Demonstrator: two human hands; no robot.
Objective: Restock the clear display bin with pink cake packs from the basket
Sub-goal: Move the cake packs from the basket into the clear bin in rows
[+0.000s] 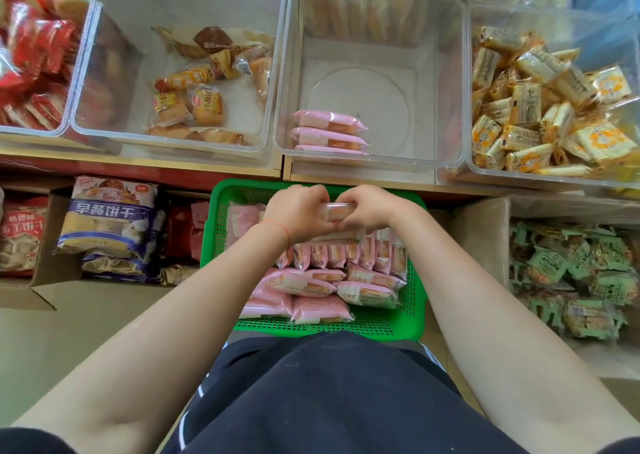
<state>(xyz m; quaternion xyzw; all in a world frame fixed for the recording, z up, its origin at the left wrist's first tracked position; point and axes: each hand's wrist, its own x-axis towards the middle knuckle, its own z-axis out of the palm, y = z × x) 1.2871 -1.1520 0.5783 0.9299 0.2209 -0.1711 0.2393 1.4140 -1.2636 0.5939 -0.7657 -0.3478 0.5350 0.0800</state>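
Note:
A green plastic basket [414,291] rests against my lap, filled with several pink cake packs [322,282]. Over its far half, my left hand [294,214] and my right hand [370,211] are both closed on the ends of a small stack of pink packs [337,213], held just above the rest. Straight ahead stands the clear display bin [450,83]. Three pink packs [329,131] lie in a row at its near left corner; the rest of its floor is bare.
Neighbouring clear bins hold brown bread packs [204,100] on the left, red packs [31,69] at far left and yellow packs [540,114] on the right. Below the shelf edge, cardboard boxes hold biscuit bags [107,225] left and green packs [571,277] right.

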